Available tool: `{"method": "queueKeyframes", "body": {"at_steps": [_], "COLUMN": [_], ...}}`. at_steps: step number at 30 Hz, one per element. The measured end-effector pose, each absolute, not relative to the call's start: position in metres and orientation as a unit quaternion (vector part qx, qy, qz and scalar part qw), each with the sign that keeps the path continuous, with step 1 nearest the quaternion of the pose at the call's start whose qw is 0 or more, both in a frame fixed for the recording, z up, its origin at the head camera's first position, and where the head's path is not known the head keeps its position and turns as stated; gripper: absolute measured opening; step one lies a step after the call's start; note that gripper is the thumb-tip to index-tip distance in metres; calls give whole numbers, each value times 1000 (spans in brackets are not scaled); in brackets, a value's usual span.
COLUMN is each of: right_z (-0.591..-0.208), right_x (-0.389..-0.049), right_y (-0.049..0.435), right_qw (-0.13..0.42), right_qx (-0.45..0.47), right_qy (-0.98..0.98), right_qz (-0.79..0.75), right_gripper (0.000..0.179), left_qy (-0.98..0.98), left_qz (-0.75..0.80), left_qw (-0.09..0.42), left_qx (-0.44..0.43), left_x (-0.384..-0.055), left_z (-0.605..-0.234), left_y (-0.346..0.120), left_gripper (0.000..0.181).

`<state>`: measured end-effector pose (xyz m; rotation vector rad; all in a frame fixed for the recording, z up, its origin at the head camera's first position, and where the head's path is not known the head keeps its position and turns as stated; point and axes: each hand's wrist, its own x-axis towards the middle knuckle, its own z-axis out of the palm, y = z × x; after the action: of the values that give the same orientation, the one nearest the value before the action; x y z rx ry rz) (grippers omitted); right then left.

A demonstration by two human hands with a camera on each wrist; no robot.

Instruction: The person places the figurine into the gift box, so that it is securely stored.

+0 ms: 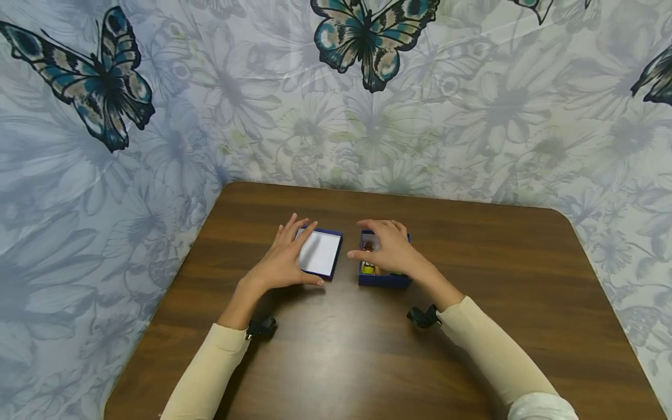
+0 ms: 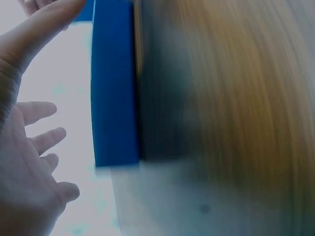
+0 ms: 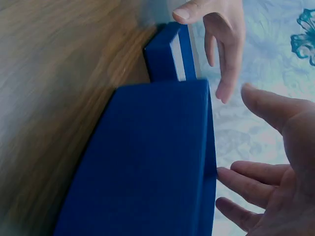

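A shallow blue box lid [image 1: 322,254] lies with its white inside up. My left hand [image 1: 283,256] is spread over its left side, fingers and thumb apart; whether it touches the lid I cannot tell. To the right stands an open blue box [image 1: 385,280] with small items in it, among them a yellow-green one [image 1: 368,268]. My right hand [image 1: 388,248] hovers over that box, thumb apart from the fingers, gripping nothing, and hides part of the contents. The right wrist view shows the box side [image 3: 147,157] close up, with the lid [image 3: 165,54] beyond.
Both box parts sit on a brown wooden table [image 1: 472,262] with rounded far corners. Behind it hangs a pale floral cloth [image 1: 262,128] with butterflies. Dark wrist devices [image 1: 422,317] are worn on both forearms.
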<state>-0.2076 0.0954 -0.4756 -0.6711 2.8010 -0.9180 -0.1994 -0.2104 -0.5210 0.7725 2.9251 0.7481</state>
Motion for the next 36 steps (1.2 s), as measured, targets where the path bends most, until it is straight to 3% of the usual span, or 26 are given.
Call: {"method": "queueKeyframes", "body": {"at_steps": [4, 15, 36], "right_z": [-481, -492, -489], "right_x": [-209, -210, -220], "right_y": [78, 32, 16], "right_qw": [61, 108, 114], "right_qx": [-228, -226, -233], "right_qy": [939, 965, 964], "right_qz": [-248, -80, -65], "right_gripper": [92, 128, 126], "left_qy": [936, 927, 933], "left_qz": [248, 264, 264], "left_qw": [24, 114, 123], "left_qx": [248, 243, 213], "left_x": [-207, -227, -231], "left_z": [-523, -531, -536], "left_y": [-231, -262, -269], "left_gripper": [139, 140, 137]}}
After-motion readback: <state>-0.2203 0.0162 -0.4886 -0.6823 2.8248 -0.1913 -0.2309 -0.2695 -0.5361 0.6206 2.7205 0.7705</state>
